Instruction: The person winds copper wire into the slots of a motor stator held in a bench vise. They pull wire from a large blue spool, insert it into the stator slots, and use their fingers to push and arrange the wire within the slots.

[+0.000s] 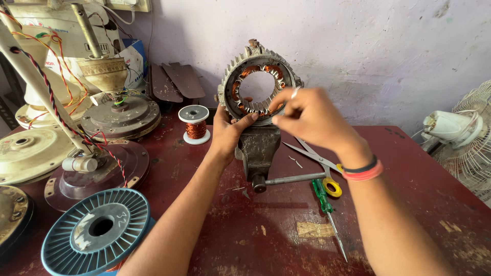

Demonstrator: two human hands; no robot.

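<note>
Centrally, the left hand [228, 130] clasps the lower left rim of the stator ring [257, 84] upright in the vise [259, 148]; the right hand [307, 118] pinches closed at its inner slots.

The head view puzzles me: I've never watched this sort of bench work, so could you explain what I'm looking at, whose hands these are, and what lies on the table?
The camera sits on a person's head and looks down at that person's own two bare hands. Both work at a round metal stator ring with copper windings, standing upright in a small bench vise on a dark red table. The left hand steadies the ring's lower left edge; the right hand pinches at its lower inner rim, though whatever it pinches is too small to tell. Scissors with yellow handles and a green screwdriver lie to the right of the vise. A small spool of copper wire stands to the left, a big blue empty spool lies nearer, and fan parts are crowded at far left.
</note>
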